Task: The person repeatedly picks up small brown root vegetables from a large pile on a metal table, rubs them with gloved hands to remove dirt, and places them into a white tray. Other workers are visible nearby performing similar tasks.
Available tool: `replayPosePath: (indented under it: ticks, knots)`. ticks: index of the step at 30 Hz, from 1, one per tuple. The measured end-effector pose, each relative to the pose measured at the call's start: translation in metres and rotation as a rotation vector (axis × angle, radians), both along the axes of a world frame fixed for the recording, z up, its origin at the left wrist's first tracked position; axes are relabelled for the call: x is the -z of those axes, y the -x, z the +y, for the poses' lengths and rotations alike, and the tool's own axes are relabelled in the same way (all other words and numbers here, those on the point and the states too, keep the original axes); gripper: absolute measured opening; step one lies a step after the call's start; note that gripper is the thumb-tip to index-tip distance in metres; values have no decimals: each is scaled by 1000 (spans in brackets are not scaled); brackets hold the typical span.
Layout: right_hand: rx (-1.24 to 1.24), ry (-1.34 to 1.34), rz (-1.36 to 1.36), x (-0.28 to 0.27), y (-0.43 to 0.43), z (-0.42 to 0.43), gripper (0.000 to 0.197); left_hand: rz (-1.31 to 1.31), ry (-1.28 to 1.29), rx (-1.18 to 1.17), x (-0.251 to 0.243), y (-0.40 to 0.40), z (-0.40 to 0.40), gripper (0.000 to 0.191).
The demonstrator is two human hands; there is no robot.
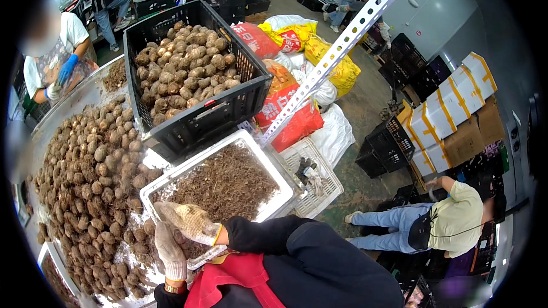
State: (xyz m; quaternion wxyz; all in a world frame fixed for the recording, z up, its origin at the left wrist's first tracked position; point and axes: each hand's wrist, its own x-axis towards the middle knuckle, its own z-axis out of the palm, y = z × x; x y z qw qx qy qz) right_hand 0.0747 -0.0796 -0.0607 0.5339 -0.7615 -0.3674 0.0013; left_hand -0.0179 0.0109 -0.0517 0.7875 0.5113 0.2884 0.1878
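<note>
Both of my hands wear knitted work gloves and are close together at the near left corner of a white foam box (252, 145) of brown fibrous root scraps (222, 182). My right hand (188, 221) lies over the box's edge, fingers pointing left. My left hand (170, 250) is just below it, upright beside the heap. Whether either holds anything cannot be seen. A large heap of small hairy taro corms (90, 179) covers the metal table to the left. Beyond the foam box, a black plastic crate (201, 115) is filled with cleaner taro corms (188, 66).
A perforated metal post (338, 45) rises behind the foam box. A white plastic basket (327, 194) and full woven sacks (295, 115) stand beyond. A gloved co-worker (64, 55) is across the table; another person (454, 218) stands at right, near stacked foam boxes (454, 102).
</note>
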Motion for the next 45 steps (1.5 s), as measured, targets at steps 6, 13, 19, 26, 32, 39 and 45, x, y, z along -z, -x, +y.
replayPosePath:
  ticks: [6,13,19,26,32,39,45]
  knots:
    - [-424,-101,-106,-44,-33,-27,73,325,571,377,-34,12,6,43]
    - [-179,-79,-226,-34,-31,-1,37,174,785,582,-48,19,7,65]
    - [-349,194,420,-80,-23,-29,55,156,476,439,-39,23,5,57]
    - [-422,92,729,-48,8,-18,56,-55,539,326,-4,32,-3,39]
    - [-454,-108,709,-57,5,3,48,83,240,-38,-2,19,-14,40]
    - [-539,-230,1068,-24,-5,13,56,120,-559,107,7,32,-7,42]
    - [-514,-226,1139,-68,-3,-14,60,168,-23,131,21,32,-2,47]
